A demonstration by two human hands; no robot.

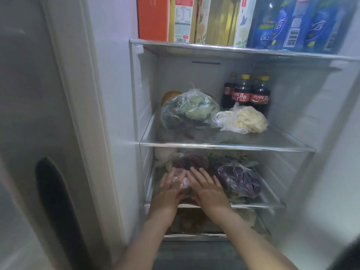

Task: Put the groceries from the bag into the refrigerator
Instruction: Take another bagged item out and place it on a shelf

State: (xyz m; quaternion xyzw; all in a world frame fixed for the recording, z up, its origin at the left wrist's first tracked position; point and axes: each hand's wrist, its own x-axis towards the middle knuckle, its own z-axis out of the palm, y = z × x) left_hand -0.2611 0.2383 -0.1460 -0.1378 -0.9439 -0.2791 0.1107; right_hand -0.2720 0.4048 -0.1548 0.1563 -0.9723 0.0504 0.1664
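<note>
Both hands are seen in the lower middle of the frame, reaching into the open refrigerator (116,94). The left hand (169,189) and the right hand (206,187) are laid flat, with the fingers spread, on the two sides of a clear plastic bag (184,183) with reddish contents. The bag is pressed between the palms and rests near the front edge of the lower shelf (259,206). The fingertips of the two hands are almost touching above the bag. What exactly is inside this bag cannot be told, because it is blurred and partly covered.

Just to the right of the right hand, on the same shelf, a bag of purple vegetables (240,181) is lying. Behind the hands, more bagged dark red and green produce (191,159) is packed under the shelf above.

In the middle of the frame, on the middle shelf (224,146), a large bag of green vegetables (190,110) is placed at the left, with a brown round thing (170,95) behind it. Beside it, to the right, a bag of pale yellowish food (244,119) is seen, and behind that three dark cola bottles (247,93) with yellow caps are standing upright.

At the top of the frame, on the upper shelf (194,45), an orange box (153,17), several cartons (204,19) and blue packs (298,24) are standing side by side.

The left part of the frame is filled by the white door (39,114) with a dark recess (56,207).
</note>
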